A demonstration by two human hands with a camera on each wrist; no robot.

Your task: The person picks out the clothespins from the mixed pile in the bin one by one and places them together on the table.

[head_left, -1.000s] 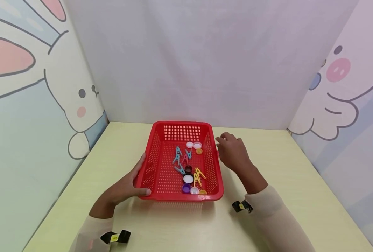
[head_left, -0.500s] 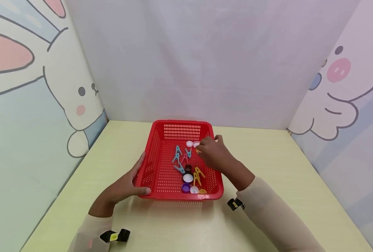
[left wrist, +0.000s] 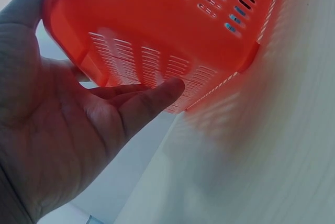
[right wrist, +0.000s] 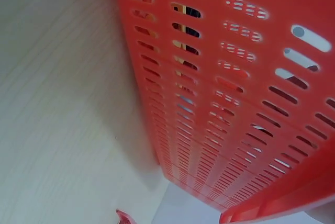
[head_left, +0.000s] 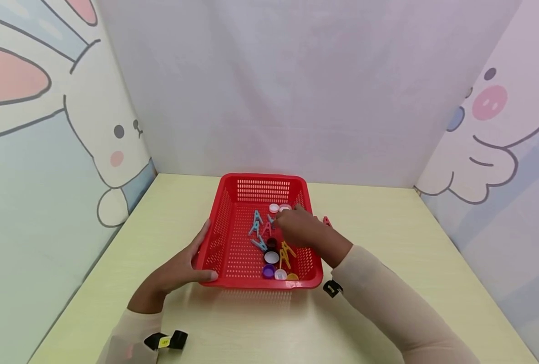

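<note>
Head view: red perforated basket [head_left: 260, 284]

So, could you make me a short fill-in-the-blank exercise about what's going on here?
The left hand grips a basket coloured ____.
The hand reaching inside it is the ____ one.
In the row along the basket's near wall, the leftmost cap is ____.
The two clothespins nearest its right wall are ____.

Missing words: red; right; purple; yellow.

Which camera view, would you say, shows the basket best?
The head view: the basket appears from above, nearly whole. The left wrist view catches outer walls near one corner; the right wrist view, mainly one slotted side.
</note>
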